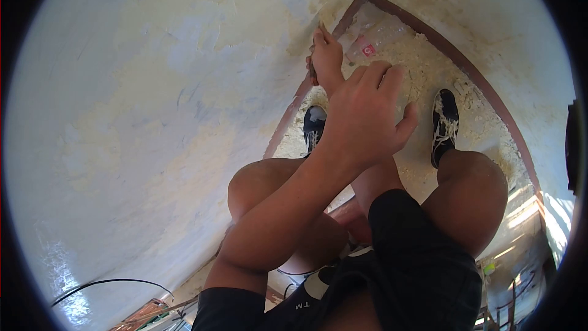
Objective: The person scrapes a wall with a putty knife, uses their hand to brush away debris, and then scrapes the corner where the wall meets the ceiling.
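Slim tool point(315, 78) in right hand point(326, 58), patchy wall point(159, 104)

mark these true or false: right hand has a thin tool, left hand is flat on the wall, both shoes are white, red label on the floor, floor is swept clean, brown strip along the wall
1. The right hand holds a thin tool. True.
2. The left hand is flat on the wall. False: it is raised over the right forearm.
3. Both shoes are white. False: they are black.
4. A red label shows on the floor near the corner. True.
5. The floor is swept clean. False: pale scraps litter it.
6. A brown strip runs along the wall's foot. True.
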Tool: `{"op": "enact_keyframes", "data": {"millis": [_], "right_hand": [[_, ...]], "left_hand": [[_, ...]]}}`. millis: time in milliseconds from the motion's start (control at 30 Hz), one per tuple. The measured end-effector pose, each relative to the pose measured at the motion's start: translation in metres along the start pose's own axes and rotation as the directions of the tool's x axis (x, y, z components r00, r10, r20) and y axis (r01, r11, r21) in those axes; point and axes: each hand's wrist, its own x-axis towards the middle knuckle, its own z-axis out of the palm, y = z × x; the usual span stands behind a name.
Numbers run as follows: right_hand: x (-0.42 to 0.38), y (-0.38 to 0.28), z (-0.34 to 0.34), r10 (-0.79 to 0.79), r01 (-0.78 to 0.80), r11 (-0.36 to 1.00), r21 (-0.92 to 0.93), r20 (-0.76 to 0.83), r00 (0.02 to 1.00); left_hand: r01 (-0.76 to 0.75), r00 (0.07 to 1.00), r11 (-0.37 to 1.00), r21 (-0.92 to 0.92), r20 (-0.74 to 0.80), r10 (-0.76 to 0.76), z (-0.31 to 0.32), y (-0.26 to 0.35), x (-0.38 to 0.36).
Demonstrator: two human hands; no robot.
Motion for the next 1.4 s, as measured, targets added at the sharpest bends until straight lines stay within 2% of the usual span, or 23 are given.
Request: {"op": "enact_keyframes", "data": {"millis": [100,167,300,367,400,500,633,767,1000,1067,1133,1200,1300,1400], "right_hand": [[-0.003,-0.001,0.002,0.026,-0.026,0.999,-0.048,0.010,1.000],[0.010,-0.013,0.000,0.021,-0.020,0.999,0.038,-0.044,0.999],[0.002,-0.007,0.001,-0.001,0.002,0.999,0.052,-0.007,1.000],[-0.015,-0.002,0.005,0.057,-0.057,0.998,-0.002,-0.004,0.998],[-0.013,-0.005,0.004,0.029,-0.029,1.000,-0.012,-0.012,1.000],[0.008,-0.016,-0.005,0.065,-0.065,0.998,0.010,-0.019,0.998],[-0.009,-0.010,-0.001,0.088,-0.089,0.996,0.006,0.039,0.995],[-0.005,-0.013,-0.002,0.124,-0.126,0.991,0.052,0.029,0.992],[0.012,-0.013,0.001,0.046,-0.047,0.997,0.058,0.011,0.999],[0.017,-0.013,-0.003,0.062,-0.062,0.996,0.066,0.000,0.998],[0.021,-0.023,-0.005,0.067,-0.068,0.986,0.151,0.006,0.998],[0.002,-0.017,0.000,0.074,-0.077,0.991,0.106,0.024,0.997],[0.011,-0.010,0.003,0.094,-0.095,0.994,0.048,0.029,0.995],[0.024,-0.024,-0.003,0.062,-0.061,0.975,0.215,0.002,0.998]], "left_hand": [[0.020,1.000,1.000,0.021,0.011,-0.020,-0.001,-0.002,0.002],[0.039,0.999,0.999,0.023,0.020,-0.040,-0.001,-0.003,0.002],[0.038,0.999,0.999,0.018,0.036,-0.038,-0.004,-0.003,0.001],[0.014,1.000,1.000,0.028,0.017,-0.015,-0.003,-0.005,0.004],[0.008,1.000,0.999,0.040,0.001,-0.008,-0.002,-0.006,0.003],[0.050,0.999,0.998,0.037,0.008,-0.051,-0.002,-0.004,0.002],[0.031,0.999,0.999,0.033,0.006,-0.031,-0.003,-0.005,0.003],[0.027,1.000,0.999,0.039,0.014,-0.027,0.000,-0.006,0.004],[0.001,1.000,0.997,0.076,-0.002,-0.001,0.002,-0.008,0.002],[0.048,0.999,0.997,0.061,0.021,-0.049,0.001,-0.007,0.001],[0.076,0.996,0.996,0.045,0.032,-0.078,-0.001,-0.007,0.002],[0.018,1.000,0.996,0.084,0.019,-0.020,0.000,-0.010,0.002],[0.035,0.999,0.997,0.062,0.024,-0.036,0.000,-0.009,0.006],[0.096,0.995,0.994,0.049,0.030,-0.098,-0.002,-0.005,0.006]]}}
